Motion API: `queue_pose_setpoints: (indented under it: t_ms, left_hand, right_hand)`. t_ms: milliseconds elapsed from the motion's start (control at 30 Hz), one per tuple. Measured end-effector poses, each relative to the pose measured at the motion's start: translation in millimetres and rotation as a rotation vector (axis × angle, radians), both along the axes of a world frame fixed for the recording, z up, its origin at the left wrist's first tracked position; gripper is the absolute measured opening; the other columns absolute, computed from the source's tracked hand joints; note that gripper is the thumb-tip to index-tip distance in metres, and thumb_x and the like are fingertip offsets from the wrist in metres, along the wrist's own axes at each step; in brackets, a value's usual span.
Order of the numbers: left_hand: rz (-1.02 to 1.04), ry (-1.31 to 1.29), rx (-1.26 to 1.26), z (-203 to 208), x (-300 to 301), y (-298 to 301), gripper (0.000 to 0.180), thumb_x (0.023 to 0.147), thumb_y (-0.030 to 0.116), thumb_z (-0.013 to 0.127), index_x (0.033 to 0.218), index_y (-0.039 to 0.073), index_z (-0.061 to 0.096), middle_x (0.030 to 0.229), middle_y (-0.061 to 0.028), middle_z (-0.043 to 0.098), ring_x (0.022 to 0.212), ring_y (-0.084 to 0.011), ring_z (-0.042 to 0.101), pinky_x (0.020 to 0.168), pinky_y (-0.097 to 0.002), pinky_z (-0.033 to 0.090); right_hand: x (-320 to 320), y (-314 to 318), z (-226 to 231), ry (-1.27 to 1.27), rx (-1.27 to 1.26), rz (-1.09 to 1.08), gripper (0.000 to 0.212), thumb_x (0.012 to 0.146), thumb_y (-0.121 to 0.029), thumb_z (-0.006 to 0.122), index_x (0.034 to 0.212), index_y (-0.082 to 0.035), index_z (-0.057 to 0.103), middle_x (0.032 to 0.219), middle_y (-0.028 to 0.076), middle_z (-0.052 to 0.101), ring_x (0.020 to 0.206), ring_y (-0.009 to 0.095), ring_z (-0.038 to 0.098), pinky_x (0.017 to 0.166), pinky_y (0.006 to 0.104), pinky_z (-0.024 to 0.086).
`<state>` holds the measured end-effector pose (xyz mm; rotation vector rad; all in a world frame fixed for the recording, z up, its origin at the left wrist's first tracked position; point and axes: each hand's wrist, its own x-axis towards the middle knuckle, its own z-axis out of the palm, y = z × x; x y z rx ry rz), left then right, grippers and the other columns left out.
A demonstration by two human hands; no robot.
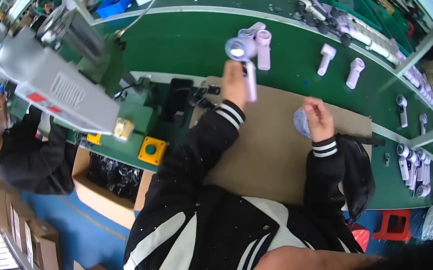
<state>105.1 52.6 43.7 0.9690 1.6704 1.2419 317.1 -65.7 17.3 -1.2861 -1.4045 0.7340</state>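
Note:
My left hand point(234, 81) is closed round a lavender handheld fan point(251, 83), held upright over the far edge of a brown cardboard sheet point(265, 150). The fan's round head points up and away from me. Over the right part of the cardboard, my right hand point(319, 119) pinches a round, flat, greyish-lavender piece point(301, 123); its exact kind is unclear. Just beyond the held fan lies another lavender handheld fan point(264, 52), with one more partly hidden beside it. Two further lavender fans point(325, 59) lie apart to the right.
A grey machine point(56, 84) stands at left, near a yellow button box point(151, 150). Below is a carton point(104, 202) of dark parts. A black bag point(356, 174) lies by my right arm. More fans point(415, 167) cluster at right. A co-worker point(23, 144) sits at far left.

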Motion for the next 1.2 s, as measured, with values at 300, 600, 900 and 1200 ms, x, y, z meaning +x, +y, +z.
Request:
queue_pose_setpoints:
  t_ms: [300,600,900,1200]
  left_hand:
    - [-0.149,0.351,0.306,-97.7,-35.8,172.0,0.036,0.088,0.022,0.054,0.120,0.004,0.048,0.102,-0.0150,0.057,0.090,-0.0267,0.057,0.082,-0.0357,0.047]
    - [-0.169,1.186,0.437,-80.5,22.7,204.4,0.047,0.080,0.023,0.060,0.123,0.009,0.045,0.113,-0.0178,0.051,0.088,-0.0389,0.060,0.081,-0.0432,0.049]
    - [-0.549,1.157,0.061,-36.8,50.3,192.2,0.044,0.080,0.025,0.060,0.121,0.015,0.047,0.117,-0.0173,0.046,0.097,-0.0380,0.057,0.083,-0.0439,0.049]
    - [-0.656,0.854,0.675,-4.6,-44.0,112.3,0.043,0.071,0.001,0.062,0.109,0.018,0.051,0.112,-0.0138,0.045,0.093,-0.0343,0.055,0.081,-0.0419,0.048]
  right_hand:
    - [39.9,-20.4,-18.8,-0.726,-0.099,-0.004,0.023,0.074,-0.005,0.062,0.095,-0.013,0.064,0.097,0.004,0.060,0.085,0.026,0.055,0.081,0.0334,0.044]
    - [34.3,-14.3,-30.6,-0.689,-0.014,-0.091,0.021,0.071,-0.005,0.062,0.089,-0.015,0.064,0.090,0.004,0.059,0.083,0.030,0.053,0.081,0.0374,0.044]
    - [36.5,-9.1,-34.4,-0.643,-0.013,-0.090,0.017,0.071,-0.003,0.061,0.087,-0.011,0.062,0.081,0.004,0.061,0.074,0.028,0.055,0.072,0.0360,0.045]
    - [38.9,-6.7,-29.3,-0.386,-0.051,-0.207,0.015,0.076,-0.003,0.059,0.090,-0.008,0.063,0.075,0.008,0.061,0.063,0.027,0.057,0.061,0.0344,0.045]
